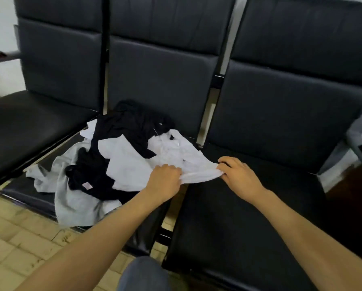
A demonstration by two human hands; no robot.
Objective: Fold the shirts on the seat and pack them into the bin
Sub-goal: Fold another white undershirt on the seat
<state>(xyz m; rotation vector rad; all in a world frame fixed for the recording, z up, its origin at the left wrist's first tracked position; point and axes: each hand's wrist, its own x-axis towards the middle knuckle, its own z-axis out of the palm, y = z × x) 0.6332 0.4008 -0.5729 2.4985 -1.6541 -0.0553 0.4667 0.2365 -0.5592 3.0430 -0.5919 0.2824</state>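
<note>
Your left hand (pixel 165 181) and right hand (pixel 240 175) both have their fingers (pixel 171 168) curled round one edge of the white shirt (pixel 133 162), holding it stretched across the gap between the middle seat (pixel 35 200) and the right seat (pixel 249 217). The rest of it lies on the middle seat in a loose heap with a black shirt (pixel 121 127) and a grey shirt (pixel 75 202).

Beige tiled floor (pixel 18 238); white wall (pixel 1 24) behind.
</note>
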